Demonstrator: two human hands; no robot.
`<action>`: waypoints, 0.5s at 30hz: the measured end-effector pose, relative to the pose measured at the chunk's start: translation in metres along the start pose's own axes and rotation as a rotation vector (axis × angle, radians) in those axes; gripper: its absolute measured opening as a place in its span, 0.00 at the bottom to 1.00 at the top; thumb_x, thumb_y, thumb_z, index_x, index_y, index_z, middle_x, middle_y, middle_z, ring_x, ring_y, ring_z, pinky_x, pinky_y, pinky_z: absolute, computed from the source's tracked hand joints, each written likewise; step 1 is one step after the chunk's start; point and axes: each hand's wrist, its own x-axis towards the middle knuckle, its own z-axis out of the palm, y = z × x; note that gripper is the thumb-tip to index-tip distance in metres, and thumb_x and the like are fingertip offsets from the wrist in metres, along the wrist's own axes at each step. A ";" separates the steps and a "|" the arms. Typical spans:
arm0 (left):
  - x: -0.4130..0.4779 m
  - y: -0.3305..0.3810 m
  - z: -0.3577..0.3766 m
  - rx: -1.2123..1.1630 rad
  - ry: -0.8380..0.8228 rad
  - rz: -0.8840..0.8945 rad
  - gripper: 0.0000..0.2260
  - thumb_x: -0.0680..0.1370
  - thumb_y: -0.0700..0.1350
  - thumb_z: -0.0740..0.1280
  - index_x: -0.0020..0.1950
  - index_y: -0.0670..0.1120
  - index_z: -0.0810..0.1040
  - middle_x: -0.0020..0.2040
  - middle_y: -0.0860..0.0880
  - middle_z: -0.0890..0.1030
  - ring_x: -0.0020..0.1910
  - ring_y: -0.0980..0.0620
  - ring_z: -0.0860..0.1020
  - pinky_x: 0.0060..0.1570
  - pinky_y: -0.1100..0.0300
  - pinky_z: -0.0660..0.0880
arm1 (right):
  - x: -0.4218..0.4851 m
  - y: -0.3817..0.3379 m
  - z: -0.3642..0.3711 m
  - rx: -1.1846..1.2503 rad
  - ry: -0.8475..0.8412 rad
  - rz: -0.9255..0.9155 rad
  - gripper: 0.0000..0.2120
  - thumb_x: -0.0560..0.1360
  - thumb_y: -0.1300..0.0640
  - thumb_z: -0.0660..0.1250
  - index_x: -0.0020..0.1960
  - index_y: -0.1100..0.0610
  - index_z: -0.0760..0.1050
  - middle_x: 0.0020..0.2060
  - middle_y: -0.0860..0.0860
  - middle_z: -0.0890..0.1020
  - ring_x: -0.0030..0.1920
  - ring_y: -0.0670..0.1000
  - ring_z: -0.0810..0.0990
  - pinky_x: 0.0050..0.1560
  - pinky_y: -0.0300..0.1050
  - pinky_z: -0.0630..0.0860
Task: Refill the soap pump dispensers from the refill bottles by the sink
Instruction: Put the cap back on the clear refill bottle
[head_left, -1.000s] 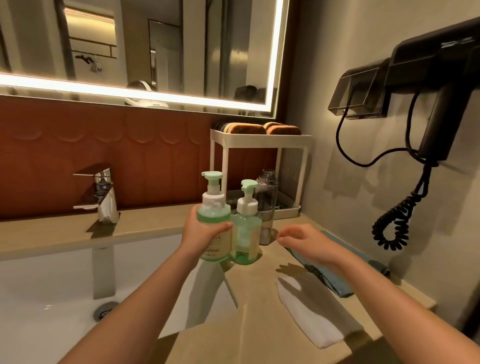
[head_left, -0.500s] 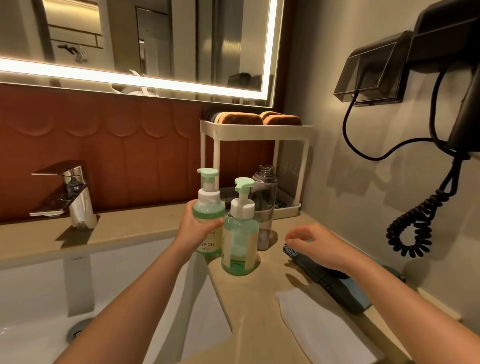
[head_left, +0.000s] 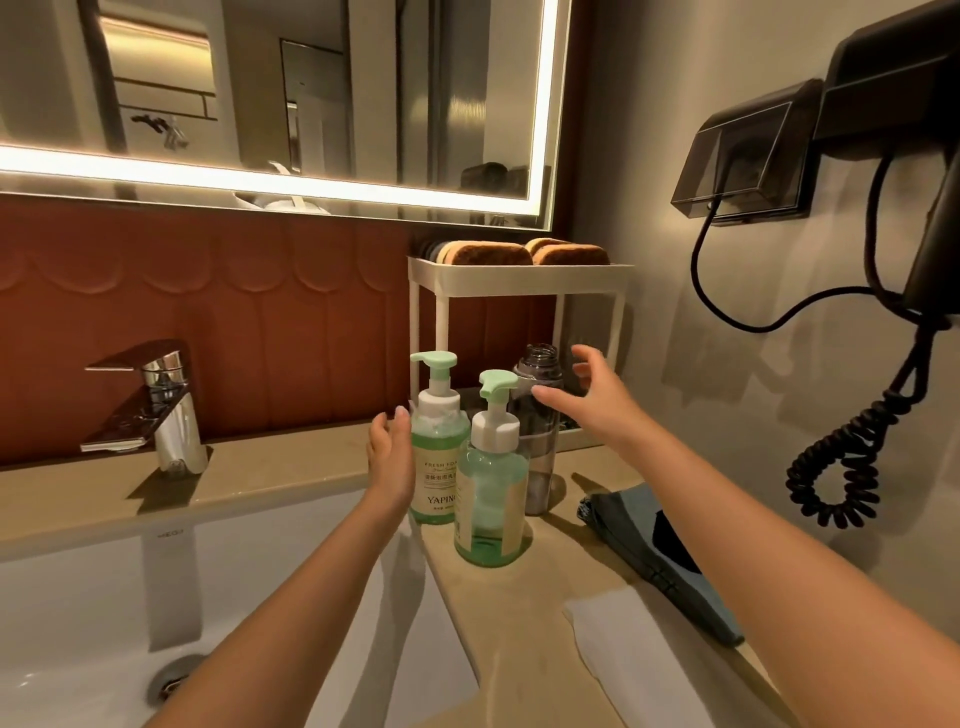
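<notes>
Two green soap pump dispensers stand upright on the beige counter (head_left: 291, 467) beside the sink. The labelled dispenser (head_left: 439, 457) is at the back left; the clear dispenser (head_left: 491, 499) is in front of it, to the right. Behind them stands a dark translucent refill bottle (head_left: 537, 447) with no cap on its neck. My left hand (head_left: 390, 457) is open, fingers straight, right beside the labelled dispenser and no longer gripping it. My right hand (head_left: 587, 400) is open with spread fingers at the refill bottle's upper part, around its right side without closing on it.
A white sink basin (head_left: 104, 613) and chrome tap (head_left: 166, 410) lie to the left. A white two-tier rack (head_left: 519, 280) with sponges stands behind the bottles. A blue cloth (head_left: 649, 545) and white cloth (head_left: 639, 654) lie on the counter right. A wall hairdryer cord (head_left: 841, 467) hangs at right.
My left hand set the labelled dispenser down on the counter and let go of it. My right hand rose from above the blue cloth toward the refill bottle.
</notes>
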 end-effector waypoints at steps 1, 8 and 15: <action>-0.006 0.001 0.000 -0.012 0.081 0.038 0.25 0.81 0.55 0.49 0.74 0.43 0.56 0.73 0.45 0.60 0.71 0.47 0.60 0.68 0.51 0.59 | 0.005 -0.002 0.004 0.001 -0.014 -0.002 0.40 0.71 0.50 0.71 0.75 0.53 0.53 0.73 0.54 0.62 0.71 0.54 0.62 0.66 0.48 0.63; -0.057 0.016 -0.005 0.049 0.068 0.187 0.21 0.72 0.62 0.56 0.62 0.55 0.64 0.62 0.54 0.63 0.64 0.51 0.65 0.67 0.46 0.65 | 0.019 0.008 0.024 0.029 0.009 0.001 0.36 0.68 0.52 0.75 0.70 0.56 0.63 0.65 0.51 0.73 0.65 0.52 0.72 0.64 0.52 0.71; -0.098 0.047 0.007 -0.004 -0.084 0.296 0.24 0.66 0.66 0.56 0.59 0.57 0.64 0.56 0.59 0.66 0.60 0.55 0.67 0.61 0.54 0.68 | -0.017 0.003 0.004 0.177 0.317 -0.148 0.27 0.67 0.49 0.75 0.62 0.51 0.70 0.56 0.48 0.78 0.57 0.49 0.76 0.55 0.47 0.76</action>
